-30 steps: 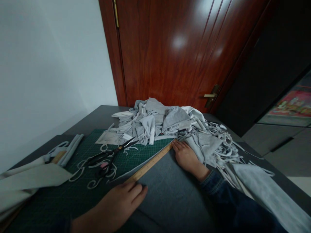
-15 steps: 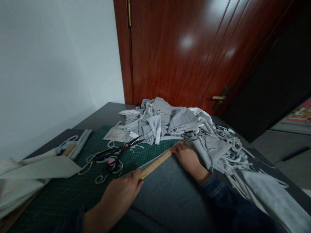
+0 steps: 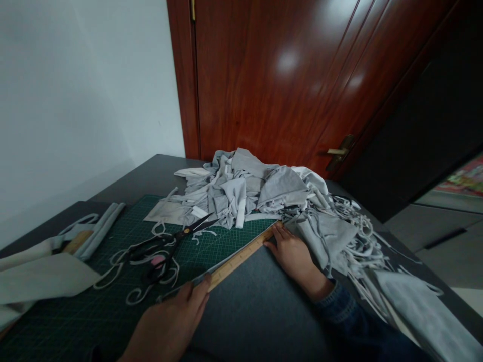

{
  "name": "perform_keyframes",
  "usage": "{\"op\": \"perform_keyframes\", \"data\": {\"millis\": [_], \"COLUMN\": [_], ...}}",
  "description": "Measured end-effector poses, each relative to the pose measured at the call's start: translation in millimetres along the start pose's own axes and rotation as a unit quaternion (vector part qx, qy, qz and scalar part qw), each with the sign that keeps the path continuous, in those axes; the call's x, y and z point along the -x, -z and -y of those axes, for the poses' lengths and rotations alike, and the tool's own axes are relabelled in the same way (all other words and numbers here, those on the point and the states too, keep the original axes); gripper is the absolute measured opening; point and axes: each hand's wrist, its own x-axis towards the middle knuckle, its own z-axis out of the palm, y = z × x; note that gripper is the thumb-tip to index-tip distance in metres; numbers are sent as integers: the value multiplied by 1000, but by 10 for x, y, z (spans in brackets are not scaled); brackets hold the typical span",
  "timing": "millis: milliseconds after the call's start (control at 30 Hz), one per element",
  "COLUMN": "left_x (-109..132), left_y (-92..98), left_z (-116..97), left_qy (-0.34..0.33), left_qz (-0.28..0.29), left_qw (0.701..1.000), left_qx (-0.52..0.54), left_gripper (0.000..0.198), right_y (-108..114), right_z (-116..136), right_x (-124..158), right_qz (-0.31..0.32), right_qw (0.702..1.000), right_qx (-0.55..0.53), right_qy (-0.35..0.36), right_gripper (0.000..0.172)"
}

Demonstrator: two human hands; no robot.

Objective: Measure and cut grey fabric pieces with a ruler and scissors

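Note:
A wooden ruler (image 3: 241, 257) lies slantwise along the edge where the green cutting mat (image 3: 222, 246) meets the dark grey surface. My left hand (image 3: 171, 317) is closed on its near end, with thumb and fingers pinching it. At the far end, my right hand (image 3: 294, 254) grips the ruler with its fingertips, beside the grey fabric scraps. Along the ruler's upper edge runs a thin pale strip (image 3: 225, 260), perhaps cloth. Black-handled scissors (image 3: 186, 231) rest on the mat left of the ruler, blades apart, with pale cords tangled around the handles.
A heap of grey and white fabric pieces (image 3: 241, 188) covers the back of the table. Tangled cords (image 3: 362, 246) and a grey cloth (image 3: 422, 296) lie at the right. Folded pale fabric (image 3: 49, 279) is at the left. Behind stands a brown wooden door (image 3: 256, 80).
The view has turned slightly to the right, so nearby things appear farther left. My left hand appears a little lower and nearer to me. Both hands keep their hold on the ruler.

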Motion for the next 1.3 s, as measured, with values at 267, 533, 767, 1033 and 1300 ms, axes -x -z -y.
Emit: {"op": "perform_keyframes", "data": {"millis": [267, 533, 767, 1033, 1300], "left_x": [14, 68, 93, -6, -383], "left_y": [-19, 45, 20, 402, 630], "left_z": [13, -17, -31, 476, 1206], "left_qy": [-6, -25, -83, 6, -16], "left_qz": [6, 5, -28, -132, -38], "left_qw": [1000, 1000, 995, 985, 996], "left_qx": [-6, -11, -41, 113, 82], "left_gripper": [52, 56, 53, 32, 22], "right_y": [12, -86, -108, -152, 13], "right_z": [-24, -71, -24, 18, 95], "right_x": [18, 68, 107, 75, 38], "right_qz": [-1, -29, -66, -65, -61], "right_qw": [1000, 998, 992, 988, 991], "right_qx": [8, 34, 66, 35, 26], "right_qy": [13, 33, 88, 132, 118], "right_gripper": [50, 49, 39, 34, 31]}}
